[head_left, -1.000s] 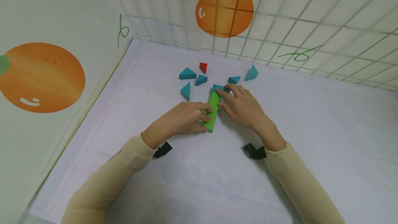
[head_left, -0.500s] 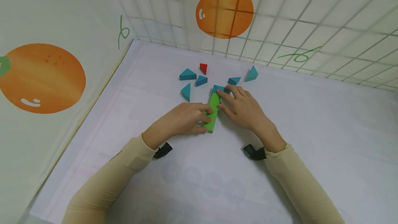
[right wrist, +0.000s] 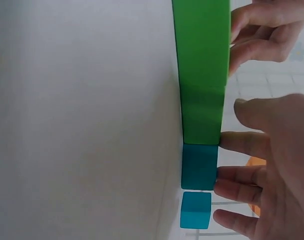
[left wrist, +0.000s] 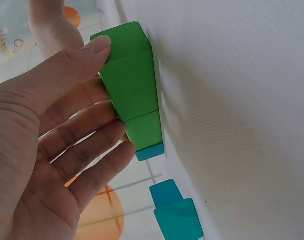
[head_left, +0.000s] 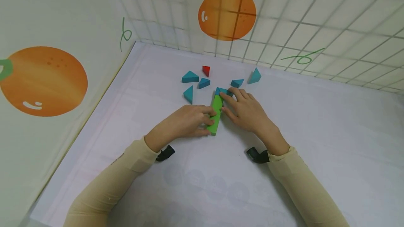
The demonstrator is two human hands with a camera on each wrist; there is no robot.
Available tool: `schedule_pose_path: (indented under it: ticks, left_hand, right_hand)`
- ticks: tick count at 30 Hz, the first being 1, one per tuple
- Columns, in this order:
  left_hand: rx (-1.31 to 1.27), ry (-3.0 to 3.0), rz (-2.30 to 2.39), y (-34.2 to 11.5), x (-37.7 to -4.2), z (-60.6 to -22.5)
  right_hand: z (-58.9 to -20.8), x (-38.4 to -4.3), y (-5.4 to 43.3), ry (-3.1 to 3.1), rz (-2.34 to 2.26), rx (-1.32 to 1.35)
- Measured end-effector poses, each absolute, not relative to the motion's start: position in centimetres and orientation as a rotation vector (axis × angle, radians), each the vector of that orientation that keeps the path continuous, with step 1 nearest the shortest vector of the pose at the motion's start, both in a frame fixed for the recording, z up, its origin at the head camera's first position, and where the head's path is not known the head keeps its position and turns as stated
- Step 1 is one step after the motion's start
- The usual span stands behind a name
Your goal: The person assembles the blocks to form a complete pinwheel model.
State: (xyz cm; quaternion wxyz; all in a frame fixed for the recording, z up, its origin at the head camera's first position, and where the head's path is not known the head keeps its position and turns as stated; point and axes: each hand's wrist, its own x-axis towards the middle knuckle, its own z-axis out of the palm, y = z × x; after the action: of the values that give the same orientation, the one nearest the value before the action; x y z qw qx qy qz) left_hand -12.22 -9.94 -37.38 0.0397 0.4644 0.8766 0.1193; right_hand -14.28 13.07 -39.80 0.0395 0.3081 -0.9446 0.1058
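Two green blocks (head_left: pixel 217 101) lie end to end in a row, with a seam between them in the left wrist view. My left hand (head_left: pixel 189 120) rests along their left side, its thumb touching the near end (left wrist: pixel 123 44) and its fingers loosely extended. At the far end of the row sit blue triangular blocks (head_left: pixel 218 91), close against the green. The right hand (head_left: pixel 247 111) touches these blue blocks (right wrist: pixel 199 167) with relaxed fingertips, its thumb beside the green row. Part of the blue piece is hidden under those fingers.
Beyond the hands on the left lie several loose blue triangular blocks (head_left: pixel 190 77) and a red triangular block (head_left: pixel 206 70). To the back right are two more blue triangles (head_left: pixel 254 76). A tiled-pattern wall (head_left: pixel 281 16) bounds the white table (head_left: pixel 202 185) behind.
The hands and blocks hold their places. Only the head view has shifted slightly, so the scene sits a little lower.
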Motion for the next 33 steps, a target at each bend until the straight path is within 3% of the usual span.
schedule_pose_path:
  ticks: [33]
  left_hand:
    - [1.420,2.681,0.426,-9.9,-12.3,-37.7]
  right_hand:
    - [-38.9,-16.4,16.5,-2.991,0.207,0.673]
